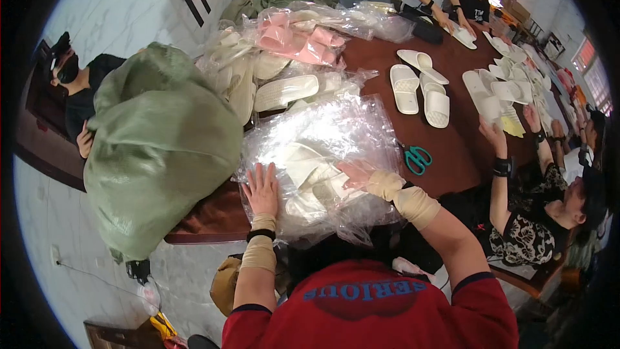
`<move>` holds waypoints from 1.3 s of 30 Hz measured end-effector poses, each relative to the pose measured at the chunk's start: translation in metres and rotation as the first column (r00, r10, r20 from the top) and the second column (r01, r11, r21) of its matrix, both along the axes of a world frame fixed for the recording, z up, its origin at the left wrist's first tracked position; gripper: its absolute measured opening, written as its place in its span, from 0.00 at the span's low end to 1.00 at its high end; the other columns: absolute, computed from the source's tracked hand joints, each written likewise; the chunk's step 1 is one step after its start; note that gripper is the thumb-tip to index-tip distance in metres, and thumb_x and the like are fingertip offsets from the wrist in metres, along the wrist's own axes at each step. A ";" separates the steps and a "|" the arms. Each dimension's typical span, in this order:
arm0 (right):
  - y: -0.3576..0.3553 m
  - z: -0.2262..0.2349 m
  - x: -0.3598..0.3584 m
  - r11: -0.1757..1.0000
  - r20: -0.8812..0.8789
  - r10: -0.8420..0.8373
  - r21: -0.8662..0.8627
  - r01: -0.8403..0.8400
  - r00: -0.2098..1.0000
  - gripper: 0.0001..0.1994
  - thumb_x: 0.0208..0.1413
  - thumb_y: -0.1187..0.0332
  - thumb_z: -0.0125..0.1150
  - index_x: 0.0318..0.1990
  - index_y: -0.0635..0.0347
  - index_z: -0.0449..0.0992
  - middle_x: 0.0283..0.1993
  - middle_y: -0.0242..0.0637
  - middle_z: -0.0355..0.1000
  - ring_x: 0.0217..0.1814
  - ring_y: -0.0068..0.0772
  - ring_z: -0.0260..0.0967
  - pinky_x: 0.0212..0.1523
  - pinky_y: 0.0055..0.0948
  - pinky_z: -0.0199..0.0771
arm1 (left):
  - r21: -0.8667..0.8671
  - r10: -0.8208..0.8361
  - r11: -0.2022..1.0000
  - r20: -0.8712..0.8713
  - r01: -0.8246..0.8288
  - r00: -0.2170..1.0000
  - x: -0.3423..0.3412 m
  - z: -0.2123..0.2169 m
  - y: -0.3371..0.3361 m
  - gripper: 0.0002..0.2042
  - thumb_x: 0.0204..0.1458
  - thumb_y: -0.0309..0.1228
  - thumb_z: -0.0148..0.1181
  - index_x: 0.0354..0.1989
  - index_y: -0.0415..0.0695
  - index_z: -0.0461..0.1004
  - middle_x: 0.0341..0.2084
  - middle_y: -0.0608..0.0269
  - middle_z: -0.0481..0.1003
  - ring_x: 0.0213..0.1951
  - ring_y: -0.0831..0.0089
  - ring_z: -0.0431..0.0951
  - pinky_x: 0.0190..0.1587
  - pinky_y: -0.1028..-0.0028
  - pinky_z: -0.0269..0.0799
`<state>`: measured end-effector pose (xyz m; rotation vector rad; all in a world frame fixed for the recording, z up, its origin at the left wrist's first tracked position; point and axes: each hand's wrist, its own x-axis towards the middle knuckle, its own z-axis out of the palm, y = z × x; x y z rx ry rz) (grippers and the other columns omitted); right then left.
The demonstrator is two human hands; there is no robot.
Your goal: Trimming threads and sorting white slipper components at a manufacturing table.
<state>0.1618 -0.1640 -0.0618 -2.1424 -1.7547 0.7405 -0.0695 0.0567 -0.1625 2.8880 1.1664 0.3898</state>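
Observation:
A large clear plastic bag (368,123) lies on the table's near edge, with white slippers (313,178) showing through its film. My left hand (260,190) rests flat on the bag's left side, fingers spread. Across the slippers, from the right, reaches my right hand (357,173); its fingers lie stretched out on the film. Beige wraps cover both my wrists. Just right of the bag are teal-handled scissors (418,160).
A bulging green sack (161,148) stands at the left, with a person (81,90) behind it. Bagged pink slippers (300,39) and white ones are heaped beyond. Loose white slippers (405,89) lie on the brown tabletop (452,155). Co-workers (523,226) handle slippers along the right.

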 end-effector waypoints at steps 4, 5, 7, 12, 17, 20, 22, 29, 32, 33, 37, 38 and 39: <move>-0.003 -0.007 0.007 0.996 -0.052 -0.007 0.083 0.011 0.999 0.28 0.51 0.60 0.59 0.59 0.58 0.65 0.62 0.44 0.62 0.65 0.45 0.56 0.64 0.38 0.54 | -0.213 -0.047 0.976 0.018 0.050 0.999 -0.008 0.009 0.010 0.26 0.59 0.41 0.47 0.67 0.62 0.54 0.66 0.62 0.54 0.67 0.53 0.51 0.65 0.49 0.46; 0.000 -0.022 0.014 0.995 -0.052 -0.001 0.096 0.006 0.999 0.28 0.51 0.60 0.59 0.59 0.58 0.65 0.62 0.44 0.62 0.65 0.45 0.56 0.64 0.38 0.54 | -0.200 -0.042 0.979 0.018 0.045 0.999 -0.009 0.009 0.021 0.26 0.59 0.41 0.47 0.67 0.62 0.54 0.66 0.62 0.54 0.67 0.53 0.51 0.65 0.49 0.46; 0.014 -0.050 0.013 0.881 0.194 0.065 0.450 -0.148 0.979 0.22 0.50 0.61 0.60 0.53 0.58 0.70 0.54 0.46 0.69 0.57 0.46 0.64 0.57 0.39 0.63 | -0.676 0.165 0.537 0.671 0.505 0.722 -0.023 0.012 0.043 0.25 0.60 0.36 0.48 0.67 0.55 0.55 0.63 0.58 0.59 0.64 0.59 0.58 0.65 0.67 0.52; 0.040 -0.020 -0.009 0.991 -0.039 -0.131 0.025 0.132 0.991 0.15 0.57 0.64 0.48 0.50 0.57 0.70 0.46 0.48 0.72 0.48 0.48 0.71 0.49 0.41 0.69 | -0.379 -0.110 0.896 0.316 0.231 0.943 -0.014 0.046 0.028 0.20 0.58 0.27 0.49 0.60 0.39 0.63 0.55 0.48 0.68 0.57 0.59 0.69 0.58 0.67 0.62; 0.050 0.017 -0.029 0.990 0.213 -0.133 0.065 0.122 0.968 0.09 0.56 0.69 0.49 0.41 0.61 0.72 0.36 0.46 0.75 0.37 0.47 0.74 0.38 0.38 0.73 | -0.246 -0.130 0.911 0.587 0.330 0.799 0.014 0.037 -0.002 0.22 0.59 0.30 0.48 0.62 0.40 0.61 0.60 0.49 0.62 0.62 0.55 0.62 0.62 0.65 0.57; 0.038 0.009 -0.018 0.982 0.046 -0.187 0.025 0.186 0.981 0.14 0.58 0.67 0.44 0.45 0.62 0.73 0.42 0.49 0.74 0.46 0.49 0.71 0.42 0.41 0.73 | -0.465 -0.057 0.837 0.449 0.288 0.892 0.022 0.023 -0.003 0.27 0.63 0.41 0.38 0.69 0.47 0.46 0.67 0.55 0.50 0.68 0.56 0.48 0.68 0.64 0.43; 0.013 0.029 -0.021 0.988 0.411 -0.076 0.154 0.013 0.908 0.12 0.55 0.68 0.48 0.43 0.62 0.72 0.39 0.49 0.74 0.44 0.48 0.72 0.40 0.41 0.73 | -0.442 -0.046 0.883 0.256 0.159 0.966 0.026 0.013 -0.006 0.27 0.62 0.41 0.39 0.68 0.47 0.48 0.67 0.55 0.52 0.67 0.57 0.49 0.68 0.63 0.44; -0.022 0.017 -0.026 0.938 0.477 -0.122 0.342 -0.056 0.870 0.11 0.48 0.73 0.52 0.41 0.64 0.68 0.32 0.43 0.72 0.36 0.44 0.73 0.30 0.39 0.73 | -0.415 0.002 0.909 0.082 0.032 0.997 0.007 -0.026 -0.023 0.27 0.61 0.42 0.41 0.68 0.47 0.50 0.66 0.55 0.54 0.67 0.57 0.52 0.67 0.61 0.46; -0.012 -0.011 -0.030 0.914 0.538 -0.288 0.402 0.060 0.792 0.12 0.49 0.73 0.51 0.43 0.64 0.68 0.33 0.45 0.73 0.34 0.45 0.73 0.29 0.40 0.73 | -0.419 -0.011 0.907 0.096 0.051 0.995 -0.002 -0.035 -0.030 0.27 0.60 0.42 0.41 0.67 0.47 0.51 0.65 0.56 0.55 0.67 0.57 0.52 0.67 0.61 0.46; -0.011 -0.014 -0.035 0.912 0.530 -0.296 0.405 0.070 0.795 0.12 0.49 0.73 0.51 0.43 0.64 0.68 0.33 0.45 0.73 0.34 0.45 0.73 0.29 0.40 0.73 | -0.416 -0.013 0.908 0.100 0.054 0.995 -0.008 -0.036 -0.028 0.27 0.60 0.42 0.42 0.67 0.47 0.51 0.65 0.56 0.55 0.66 0.57 0.52 0.67 0.61 0.46; -0.030 0.008 -0.036 0.951 0.506 -0.243 0.292 0.101 0.828 0.16 0.44 0.70 0.59 0.42 0.63 0.67 0.32 0.42 0.70 0.38 0.44 0.71 0.32 0.40 0.73 | -0.410 -0.037 0.908 0.123 0.084 0.992 -0.020 -0.038 -0.025 0.27 0.60 0.43 0.42 0.67 0.47 0.51 0.65 0.56 0.55 0.66 0.57 0.52 0.67 0.61 0.47; -0.040 0.021 -0.034 0.968 0.408 -0.186 0.234 0.095 0.894 0.15 0.44 0.70 0.60 0.41 0.63 0.67 0.33 0.42 0.70 0.37 0.44 0.71 0.32 0.40 0.73 | -0.411 -0.045 0.907 0.132 0.096 0.990 -0.021 -0.039 -0.025 0.28 0.60 0.43 0.42 0.67 0.47 0.52 0.65 0.56 0.55 0.66 0.57 0.52 0.67 0.60 0.47; -0.048 0.028 -0.034 0.965 0.412 -0.208 0.234 0.117 0.887 0.15 0.44 0.70 0.60 0.41 0.63 0.67 0.33 0.42 0.70 0.37 0.44 0.71 0.32 0.40 0.73 | -0.410 -0.063 0.904 0.148 0.119 0.987 -0.015 -0.039 -0.023 0.28 0.60 0.43 0.42 0.67 0.47 0.52 0.65 0.56 0.55 0.66 0.57 0.52 0.67 0.60 0.47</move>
